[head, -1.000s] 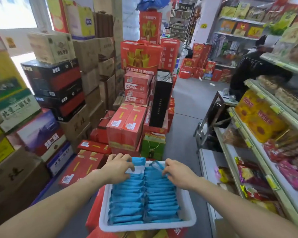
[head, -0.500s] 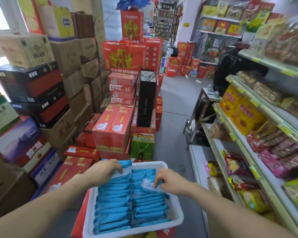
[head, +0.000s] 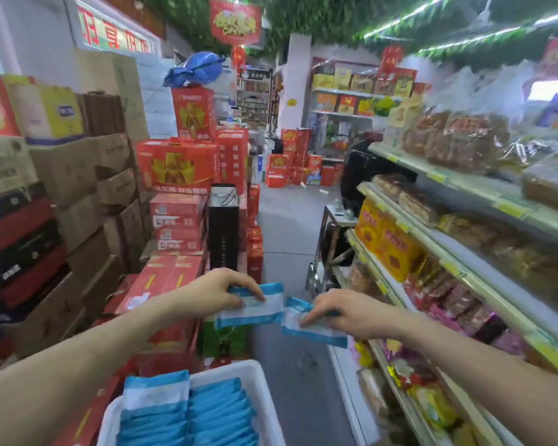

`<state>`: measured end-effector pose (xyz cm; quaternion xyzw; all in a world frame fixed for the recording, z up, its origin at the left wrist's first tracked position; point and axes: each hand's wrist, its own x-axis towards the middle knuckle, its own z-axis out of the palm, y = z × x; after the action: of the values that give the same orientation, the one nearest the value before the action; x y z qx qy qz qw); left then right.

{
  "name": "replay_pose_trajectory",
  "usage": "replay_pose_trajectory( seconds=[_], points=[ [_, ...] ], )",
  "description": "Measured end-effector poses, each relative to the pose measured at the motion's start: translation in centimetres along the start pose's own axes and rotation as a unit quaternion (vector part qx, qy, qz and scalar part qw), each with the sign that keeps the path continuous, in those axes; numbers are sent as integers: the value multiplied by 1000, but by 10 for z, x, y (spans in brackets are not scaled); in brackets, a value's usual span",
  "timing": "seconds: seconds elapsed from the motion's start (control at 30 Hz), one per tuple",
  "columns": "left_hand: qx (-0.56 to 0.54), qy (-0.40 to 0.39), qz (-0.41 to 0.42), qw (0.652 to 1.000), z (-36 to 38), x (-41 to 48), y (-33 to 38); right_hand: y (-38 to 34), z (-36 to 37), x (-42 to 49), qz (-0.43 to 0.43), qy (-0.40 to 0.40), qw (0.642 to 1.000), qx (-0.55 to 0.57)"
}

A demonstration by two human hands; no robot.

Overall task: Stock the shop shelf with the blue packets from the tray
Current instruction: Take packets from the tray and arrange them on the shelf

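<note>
Head: left hand (head: pixel 216 292), right hand (head: pixel 347 313) pinch flat packets (head: pixel 266 312).

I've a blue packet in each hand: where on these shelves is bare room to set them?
Bare board runs along the front of the shelf above the yellow biscuit packs, before the brown snack bags. The white bottom ledge by the aisle floor is partly free. The tier of pink packets is crowded.

Two blue packets (head: pixel 255 312) aloft; others (head: pixel 219 410) fill white tray (head: pixel 265 401).
</note>
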<state>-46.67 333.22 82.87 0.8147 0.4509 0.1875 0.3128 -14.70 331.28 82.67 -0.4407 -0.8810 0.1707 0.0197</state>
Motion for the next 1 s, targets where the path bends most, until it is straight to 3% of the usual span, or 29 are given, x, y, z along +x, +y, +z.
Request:
replay_pose_trajectory(
  seconds=[0.17,0.4,0.7,0.83,1.0],
  points=[
    [8,-37,131,991,5,105,140,39,-142,-129,119,54,990,-46],
    [29,-145,357,922,58,220,373,56,-250,-377,292,163,941,-54],
    [14,-226,478,849,186,267,598,101,-253,-635,478,304,824,-13],
    [6,-252,491,834,234,274,652,135,-245,-687,534,288,795,-17],
    [3,-282,490,825,275,285,688,179,-241,-718,564,260,783,-39]
  ],
)
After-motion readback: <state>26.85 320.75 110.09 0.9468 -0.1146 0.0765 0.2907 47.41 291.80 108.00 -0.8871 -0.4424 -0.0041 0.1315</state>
